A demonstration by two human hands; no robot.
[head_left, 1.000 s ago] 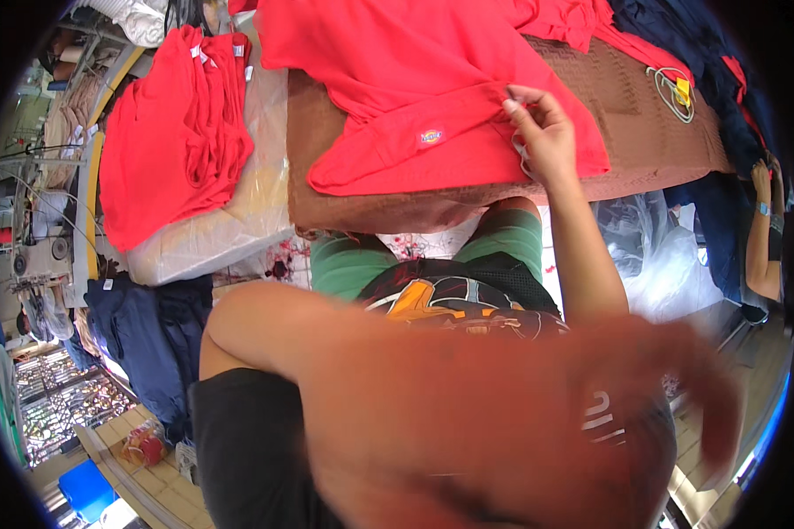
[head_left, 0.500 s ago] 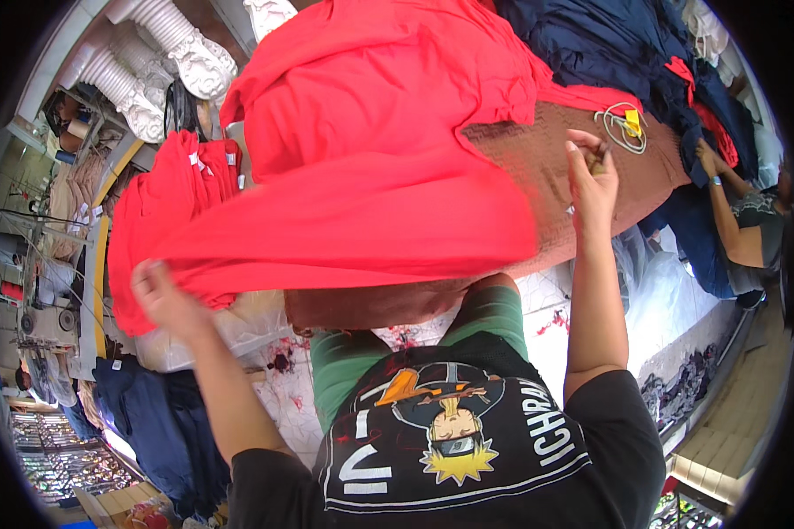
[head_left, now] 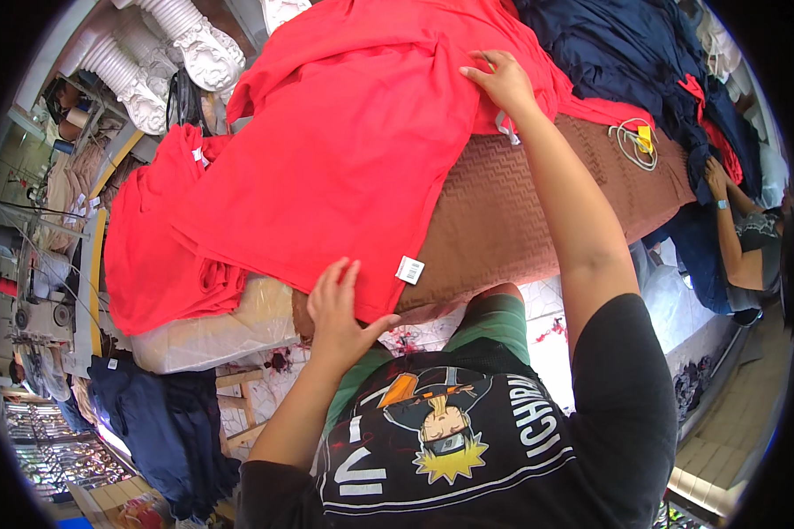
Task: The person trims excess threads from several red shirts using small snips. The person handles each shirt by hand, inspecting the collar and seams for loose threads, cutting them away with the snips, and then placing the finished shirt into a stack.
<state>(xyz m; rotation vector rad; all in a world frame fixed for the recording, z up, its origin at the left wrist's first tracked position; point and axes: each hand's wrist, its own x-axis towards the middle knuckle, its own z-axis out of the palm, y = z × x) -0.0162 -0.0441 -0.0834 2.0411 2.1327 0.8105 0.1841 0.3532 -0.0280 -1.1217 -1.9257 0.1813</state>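
Hands well apart: left hand (head_left: 337, 313) fingers spread at the near hem, thumb out, not clamped; right hand (head_left: 503, 84) at the far right edge, thumb and forefinger parted, can't tell if other fingers catch cloth. Red garment (head_left: 335, 159) (type unclear, bunched at far end) lies across brown textured cover (head_left: 494, 220), near left part over red garment stack (head_left: 159, 256) on plastic-wrapped pad (head_left: 212, 339). Hands at opposite ends probably keep cloth spread; padded cover likely gives it a flat support. Long axis runs far to near, leaning left; hem points near-left, white tag (head_left: 408, 270) sticking out right.
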